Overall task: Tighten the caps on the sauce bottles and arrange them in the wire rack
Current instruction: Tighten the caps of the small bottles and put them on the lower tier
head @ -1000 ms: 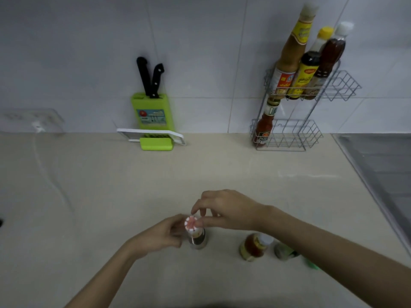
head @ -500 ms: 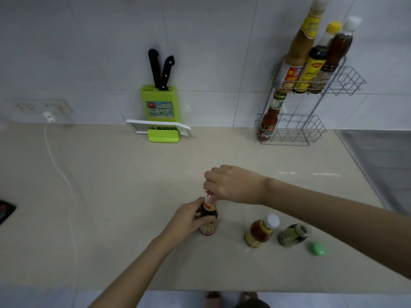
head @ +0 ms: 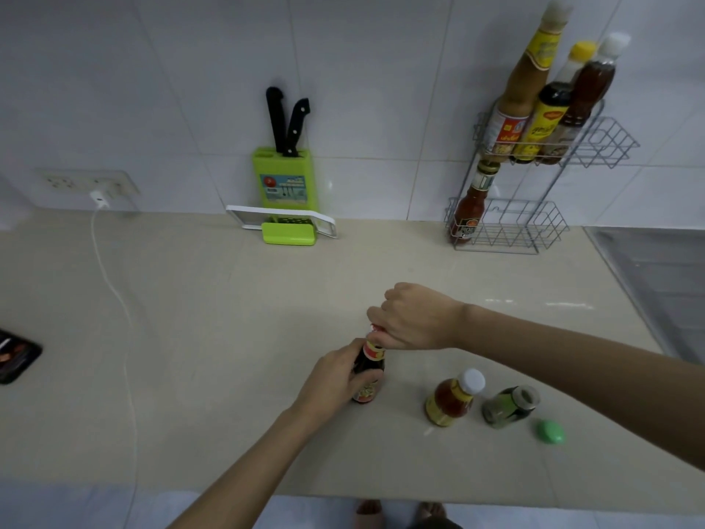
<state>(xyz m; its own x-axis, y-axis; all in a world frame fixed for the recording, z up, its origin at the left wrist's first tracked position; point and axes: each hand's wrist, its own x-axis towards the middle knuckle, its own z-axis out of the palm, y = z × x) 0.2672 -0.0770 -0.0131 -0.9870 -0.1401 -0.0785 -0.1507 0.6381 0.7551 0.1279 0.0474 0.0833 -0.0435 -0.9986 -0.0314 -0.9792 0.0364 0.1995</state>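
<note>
A dark sauce bottle [head: 371, 366] with a red neck label stands on the counter. My left hand [head: 331, 379] grips its body. My right hand [head: 414, 316] is closed over its red cap, which is mostly hidden. To the right stand a red-orange sauce bottle [head: 452, 400] with a white cap and a small green jar [head: 509, 406] without a lid. A loose green cap [head: 550, 431] lies beside the jar. The two-tier wire rack [head: 534, 227] stands at the back right; three tall bottles [head: 541, 108] fill its top shelf and one red bottle [head: 469, 211] stands below.
A green knife block [head: 283, 177] with two knives and a slicer [head: 282, 221] stand against the back wall. A white cable [head: 114, 292] runs from a wall socket across the counter's left side. A dark object [head: 15, 357] lies at the left edge. A sink [head: 663, 284] lies at right.
The view has pulled back and risen, so the bottle now shows from the side. Both hands have stayed on the dark bottle, the right hand shifting on the cap.
</note>
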